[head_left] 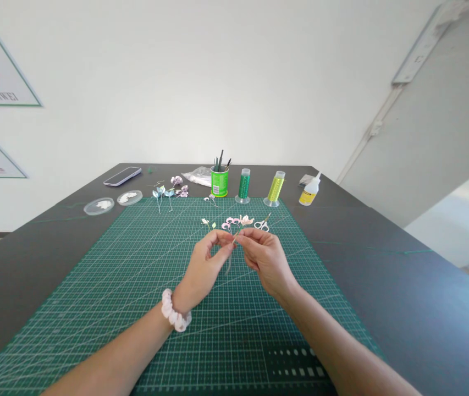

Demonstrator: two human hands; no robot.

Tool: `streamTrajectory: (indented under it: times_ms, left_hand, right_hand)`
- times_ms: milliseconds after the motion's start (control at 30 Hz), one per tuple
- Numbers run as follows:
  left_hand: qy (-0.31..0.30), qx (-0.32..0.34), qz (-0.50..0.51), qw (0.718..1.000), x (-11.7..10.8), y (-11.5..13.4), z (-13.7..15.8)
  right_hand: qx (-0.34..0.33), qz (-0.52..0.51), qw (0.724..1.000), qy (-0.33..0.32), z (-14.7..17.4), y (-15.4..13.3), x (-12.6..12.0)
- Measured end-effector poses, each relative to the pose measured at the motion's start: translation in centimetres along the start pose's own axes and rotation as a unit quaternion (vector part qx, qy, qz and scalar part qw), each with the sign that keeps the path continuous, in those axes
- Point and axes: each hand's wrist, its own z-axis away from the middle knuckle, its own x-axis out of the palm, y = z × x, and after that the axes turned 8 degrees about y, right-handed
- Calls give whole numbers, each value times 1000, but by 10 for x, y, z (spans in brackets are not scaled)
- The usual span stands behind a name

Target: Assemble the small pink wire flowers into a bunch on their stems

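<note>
Over the middle of the green cutting mat [147, 286], my left hand [206, 264] and my right hand [265, 257] meet fingertip to fingertip. Both are closed in a pinch on a thin green stem [237, 235], its lower strands hanging below the fingers. A pale pink flower [246, 220] shows just above the stem; whether it is joined to it I cannot tell. Pink loop-shaped petals [228, 223] are beside it, partly behind my fingers. White-handled scissors [261, 225] lie just beyond my right hand. Small white-and-green pieces [205, 222] lie beyond my left hand.
At the back stand a green can of tools [219, 181], a dark green thread spool [244, 187], a yellow-green spool [275, 190] and a glue bottle [309, 191]. Blue wire flowers [164, 192], clear dishes [99, 207] and a phone [122, 176] are at the left.
</note>
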Motion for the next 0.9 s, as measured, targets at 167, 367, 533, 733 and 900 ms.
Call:
streamTrajectory:
  times_ms: [167, 367, 533, 733, 900]
  left_hand:
    - [32, 85, -166, 982, -2, 2, 2]
    - [42, 105, -187, 976, -2, 3, 2]
    - [42, 109, -188, 975, -2, 3, 2]
    - [60, 128, -186, 972, -3, 1, 2]
    - [60, 122, -169, 976, -3, 2, 2]
  right_hand:
    - [0, 17, 1000, 4, 0, 4, 3]
    - [-12, 35, 999, 7, 1, 4, 2]
    - [-19, 55, 998, 7, 0, 6, 1]
    - [-35, 62, 997, 10, 0, 7, 1]
    - [-38, 67, 997, 11, 1, 6, 1]
